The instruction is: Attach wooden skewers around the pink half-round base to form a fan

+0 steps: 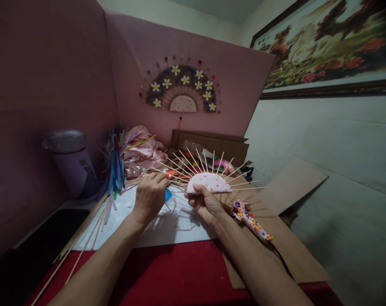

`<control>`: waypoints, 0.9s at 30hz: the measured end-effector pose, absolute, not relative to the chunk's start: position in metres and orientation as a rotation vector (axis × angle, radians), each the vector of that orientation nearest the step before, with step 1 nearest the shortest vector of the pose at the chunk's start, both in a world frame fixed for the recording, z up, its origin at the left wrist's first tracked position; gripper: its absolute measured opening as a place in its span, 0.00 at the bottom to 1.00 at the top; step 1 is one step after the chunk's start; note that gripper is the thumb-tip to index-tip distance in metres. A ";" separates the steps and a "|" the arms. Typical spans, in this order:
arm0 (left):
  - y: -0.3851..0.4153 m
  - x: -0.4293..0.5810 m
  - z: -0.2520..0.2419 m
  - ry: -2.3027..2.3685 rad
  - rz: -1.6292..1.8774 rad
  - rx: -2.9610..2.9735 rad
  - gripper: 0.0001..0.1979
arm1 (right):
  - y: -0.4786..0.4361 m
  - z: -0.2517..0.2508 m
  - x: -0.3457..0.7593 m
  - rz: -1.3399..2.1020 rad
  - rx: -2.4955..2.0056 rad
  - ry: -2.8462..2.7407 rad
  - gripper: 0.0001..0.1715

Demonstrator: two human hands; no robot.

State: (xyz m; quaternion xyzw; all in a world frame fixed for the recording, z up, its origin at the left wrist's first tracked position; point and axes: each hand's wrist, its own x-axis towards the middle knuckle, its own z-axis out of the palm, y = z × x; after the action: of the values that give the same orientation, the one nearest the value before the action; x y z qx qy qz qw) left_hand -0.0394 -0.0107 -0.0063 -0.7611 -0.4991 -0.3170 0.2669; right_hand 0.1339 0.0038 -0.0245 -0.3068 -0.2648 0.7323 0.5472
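Note:
My right hand (207, 206) grips a half-round piece (208, 182) covered in pink dotted cloth, thumb on its front and fingers behind. Thin wooden sticks (214, 161) fan out from its curved edge. To its left, my left hand (150, 197) is closed with its fingertips near the fan's left sticks. What those fingers hold, if anything, is too small to make out. Just past them shows a small orange object (171, 173). Below, a blue item (168, 195) lies partly behind my left hand. A flower-patterned glue gun (251, 221) rests right of my right forearm.
A finished flowered fan (182, 85) hangs on the pink panel (237, 85). Coloured pipe cleaners (114, 165), dotted cloth (143, 148) and a purple bin (72, 165) stand at left. Loose sticks (80, 236) cross the white sheet (123, 225); cardboard (295, 255) lies at right on red cloth.

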 end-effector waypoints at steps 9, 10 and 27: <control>0.000 -0.071 0.002 -1.537 -0.991 -1.912 0.09 | 0.012 -0.017 0.149 1.726 -0.674 -0.559 0.06; 0.001 -0.074 0.002 -1.576 -1.058 -1.899 0.09 | 0.013 -0.017 0.150 1.729 -0.669 -0.554 0.06; 0.006 -0.055 -0.023 -1.772 -1.271 -2.331 0.08 | 0.013 -0.015 0.151 1.775 -0.438 -0.440 0.06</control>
State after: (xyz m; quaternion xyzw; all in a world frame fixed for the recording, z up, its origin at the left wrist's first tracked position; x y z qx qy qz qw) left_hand -0.0552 0.0058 -0.0234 -0.7300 -0.5550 -0.3981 -0.0253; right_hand 0.1514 0.0125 -0.0153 -0.1881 -0.1888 0.7624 0.5896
